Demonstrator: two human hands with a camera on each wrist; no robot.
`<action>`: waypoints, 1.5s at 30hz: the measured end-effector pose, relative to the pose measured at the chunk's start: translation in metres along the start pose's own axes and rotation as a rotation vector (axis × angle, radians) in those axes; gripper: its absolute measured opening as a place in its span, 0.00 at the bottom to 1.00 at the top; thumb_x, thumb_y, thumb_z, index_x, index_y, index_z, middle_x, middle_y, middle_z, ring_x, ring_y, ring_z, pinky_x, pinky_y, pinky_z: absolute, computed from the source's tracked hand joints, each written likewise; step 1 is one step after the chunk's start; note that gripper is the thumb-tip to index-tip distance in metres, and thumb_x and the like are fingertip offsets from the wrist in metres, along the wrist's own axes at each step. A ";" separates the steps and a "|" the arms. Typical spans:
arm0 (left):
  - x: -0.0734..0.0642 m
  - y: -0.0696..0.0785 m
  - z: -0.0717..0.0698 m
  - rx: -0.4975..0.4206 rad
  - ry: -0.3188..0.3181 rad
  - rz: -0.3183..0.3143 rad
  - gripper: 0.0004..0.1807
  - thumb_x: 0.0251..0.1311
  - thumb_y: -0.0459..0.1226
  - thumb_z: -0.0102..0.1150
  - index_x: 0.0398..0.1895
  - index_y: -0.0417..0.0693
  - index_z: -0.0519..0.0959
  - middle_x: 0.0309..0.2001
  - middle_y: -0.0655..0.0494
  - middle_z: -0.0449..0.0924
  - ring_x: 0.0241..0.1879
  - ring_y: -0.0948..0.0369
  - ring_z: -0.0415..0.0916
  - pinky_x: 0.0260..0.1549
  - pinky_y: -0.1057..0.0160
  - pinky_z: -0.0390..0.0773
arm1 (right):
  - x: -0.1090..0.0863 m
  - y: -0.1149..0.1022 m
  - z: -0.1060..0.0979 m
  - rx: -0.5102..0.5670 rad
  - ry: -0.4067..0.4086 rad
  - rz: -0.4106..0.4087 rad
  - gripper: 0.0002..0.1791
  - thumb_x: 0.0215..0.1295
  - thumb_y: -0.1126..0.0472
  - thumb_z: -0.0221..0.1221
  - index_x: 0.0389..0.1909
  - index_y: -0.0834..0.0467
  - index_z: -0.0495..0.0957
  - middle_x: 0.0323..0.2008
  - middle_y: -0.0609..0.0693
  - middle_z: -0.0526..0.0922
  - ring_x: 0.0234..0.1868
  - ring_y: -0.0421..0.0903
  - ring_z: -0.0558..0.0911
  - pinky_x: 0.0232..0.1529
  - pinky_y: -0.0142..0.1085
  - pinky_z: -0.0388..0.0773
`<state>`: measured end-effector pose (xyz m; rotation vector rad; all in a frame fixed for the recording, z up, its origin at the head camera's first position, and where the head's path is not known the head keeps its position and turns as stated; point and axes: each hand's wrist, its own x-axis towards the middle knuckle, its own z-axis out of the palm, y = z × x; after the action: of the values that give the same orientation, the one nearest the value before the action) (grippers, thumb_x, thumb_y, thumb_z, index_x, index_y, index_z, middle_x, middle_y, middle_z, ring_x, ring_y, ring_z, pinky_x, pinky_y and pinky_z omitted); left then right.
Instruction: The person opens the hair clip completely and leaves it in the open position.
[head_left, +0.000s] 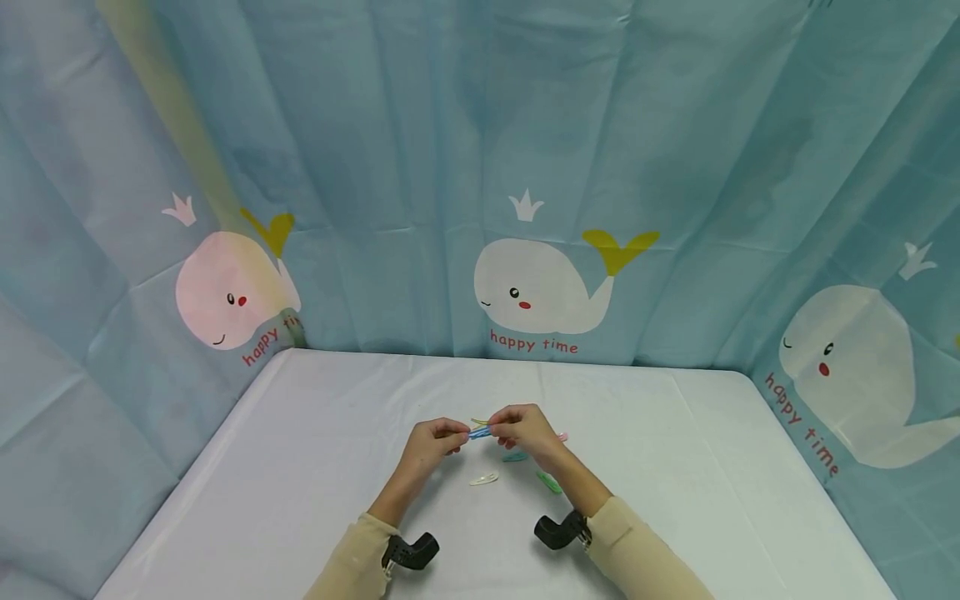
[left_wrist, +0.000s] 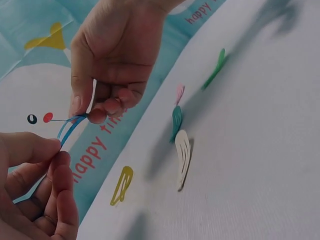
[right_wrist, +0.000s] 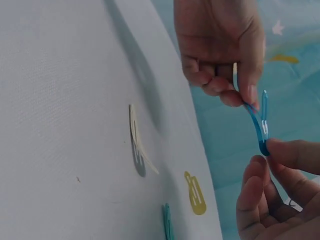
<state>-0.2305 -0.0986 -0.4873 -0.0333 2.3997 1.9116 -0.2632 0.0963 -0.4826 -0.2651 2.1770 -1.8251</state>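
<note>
A blue snap hair clip point(head_left: 480, 432) is held in the air above the white table by both hands. My left hand point(head_left: 429, 442) pinches one end between thumb and index finger. The other end is pinched by my right hand point(head_left: 525, 429). In the right wrist view the blue hair clip point(right_wrist: 258, 129) looks unsnapped, its two parts spread apart. Below the hands lie a yellow hair clip point(left_wrist: 121, 186), a cream hair clip point(left_wrist: 183, 160) and a teal hair clip point(left_wrist: 176, 122). Farther along are a pink hair clip point(left_wrist: 180, 94) and a green one point(left_wrist: 215, 69).
The loose clips lie on a white-covered table point(head_left: 300, 467), close together near its middle. Behind and at both sides hangs a blue curtain point(head_left: 420, 275) printed with whales. A black device point(head_left: 412, 552) is strapped at the left wrist, another black device point(head_left: 561, 530) at the right.
</note>
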 end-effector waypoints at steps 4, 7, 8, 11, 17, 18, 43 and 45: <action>0.002 -0.003 0.000 0.127 0.035 0.021 0.05 0.57 0.31 0.64 0.34 0.38 0.85 0.27 0.54 0.82 0.26 0.65 0.73 0.28 0.65 0.73 | 0.002 0.003 0.003 -0.050 -0.011 -0.039 0.05 0.60 0.65 0.63 0.33 0.64 0.83 0.24 0.45 0.82 0.25 0.40 0.78 0.28 0.31 0.76; 0.002 -0.004 0.000 0.228 0.051 0.042 0.03 0.57 0.30 0.64 0.33 0.39 0.84 0.27 0.53 0.83 0.26 0.65 0.72 0.26 0.67 0.71 | 0.005 0.006 0.007 -0.086 -0.009 -0.035 0.05 0.60 0.66 0.63 0.32 0.64 0.84 0.24 0.46 0.82 0.25 0.41 0.78 0.27 0.32 0.76; 0.002 -0.004 0.000 0.248 0.052 0.046 0.03 0.57 0.30 0.64 0.33 0.39 0.84 0.27 0.52 0.83 0.26 0.65 0.72 0.25 0.67 0.70 | 0.006 0.007 0.008 -0.095 -0.004 -0.023 0.05 0.59 0.66 0.63 0.32 0.65 0.83 0.24 0.47 0.81 0.24 0.41 0.77 0.27 0.32 0.76; 0.003 -0.007 -0.001 0.311 0.052 0.063 0.03 0.57 0.30 0.64 0.33 0.39 0.84 0.28 0.52 0.83 0.26 0.64 0.72 0.25 0.66 0.70 | 0.009 0.010 0.012 -0.121 0.011 0.019 0.05 0.58 0.67 0.64 0.33 0.66 0.83 0.23 0.46 0.80 0.24 0.41 0.76 0.26 0.31 0.74; 0.003 -0.015 -0.004 0.493 0.045 0.100 0.03 0.56 0.34 0.65 0.30 0.42 0.84 0.27 0.55 0.84 0.26 0.65 0.74 0.27 0.65 0.71 | 0.013 0.016 0.023 -0.225 0.022 0.037 0.03 0.56 0.70 0.65 0.30 0.67 0.84 0.19 0.45 0.77 0.20 0.39 0.73 0.21 0.29 0.69; 0.003 -0.016 -0.004 0.520 0.042 0.113 0.04 0.56 0.34 0.65 0.29 0.42 0.84 0.26 0.55 0.84 0.26 0.65 0.74 0.27 0.64 0.72 | 0.013 0.017 0.024 -0.247 0.024 0.035 0.03 0.56 0.70 0.65 0.29 0.67 0.85 0.18 0.45 0.77 0.19 0.39 0.72 0.21 0.29 0.69; 0.003 -0.025 -0.013 0.703 0.009 0.135 0.02 0.55 0.34 0.66 0.26 0.48 0.84 0.25 0.59 0.81 0.25 0.64 0.74 0.27 0.62 0.71 | 0.011 0.015 0.037 -0.480 0.013 -0.067 0.02 0.53 0.71 0.64 0.24 0.64 0.85 0.18 0.48 0.80 0.18 0.37 0.71 0.20 0.28 0.67; 0.002 -0.024 -0.013 0.704 0.010 0.139 0.03 0.56 0.34 0.65 0.26 0.48 0.84 0.25 0.59 0.81 0.25 0.64 0.74 0.27 0.62 0.72 | 0.010 0.013 0.034 -0.478 0.015 -0.062 0.03 0.54 0.70 0.64 0.25 0.64 0.85 0.18 0.48 0.80 0.18 0.38 0.72 0.20 0.29 0.67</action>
<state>-0.2312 -0.1167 -0.5077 0.1655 2.9907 0.9989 -0.2604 0.0639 -0.5015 -0.4215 2.6166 -1.3089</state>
